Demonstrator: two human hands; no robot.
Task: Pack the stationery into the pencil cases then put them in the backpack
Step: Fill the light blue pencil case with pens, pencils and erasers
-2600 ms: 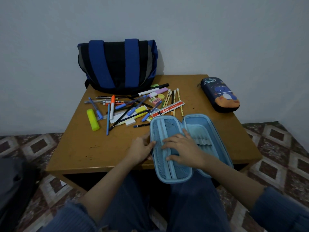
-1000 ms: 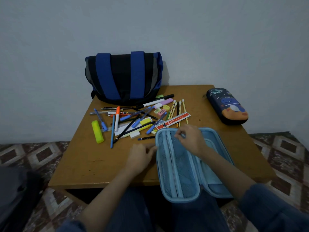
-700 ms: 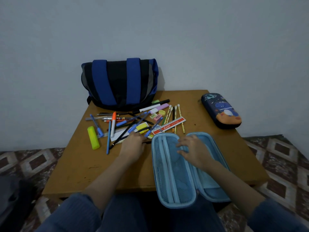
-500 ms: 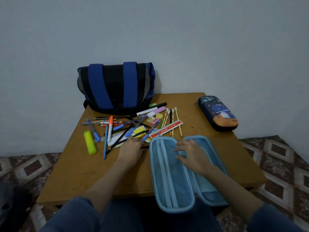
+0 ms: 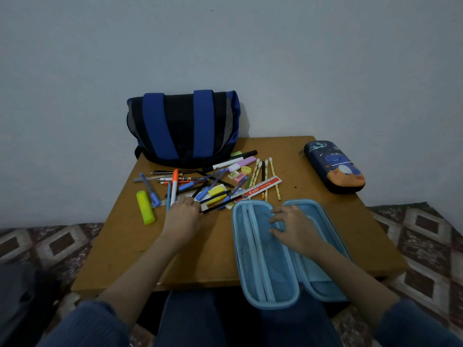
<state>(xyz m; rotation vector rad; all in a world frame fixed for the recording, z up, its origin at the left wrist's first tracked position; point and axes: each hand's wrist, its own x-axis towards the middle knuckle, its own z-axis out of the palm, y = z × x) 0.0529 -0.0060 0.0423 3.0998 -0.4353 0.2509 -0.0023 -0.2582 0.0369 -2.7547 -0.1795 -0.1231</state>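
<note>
An open light-blue pencil case [image 5: 265, 266] lies at the table's near edge, overhanging my lap, its mesh pocket to the left. My right hand [image 5: 292, 230] rests on its middle with fingers spread, holding nothing. A scattered pile of pens, pencils, erasers and a red ruler [image 5: 263, 187] sits beyond the case. My left hand [image 5: 184, 215] is at the pile's near edge, fingers curled onto the near end of a black pen [image 5: 218, 205] that still lies on the table. A blue-and-black backpack [image 5: 183, 126] stands at the back against the wall.
A closed dark pencil case [image 5: 334, 166] with a space print lies at the table's right back corner. A yellow highlighter [image 5: 145, 207] lies left of the pile. The wooden table [image 5: 213, 249] is small, with patterned floor around it.
My left hand left the case's edge and reached forward into the pile of pens. My right hand moved from the mesh pocket to the middle of the case and stays there.
</note>
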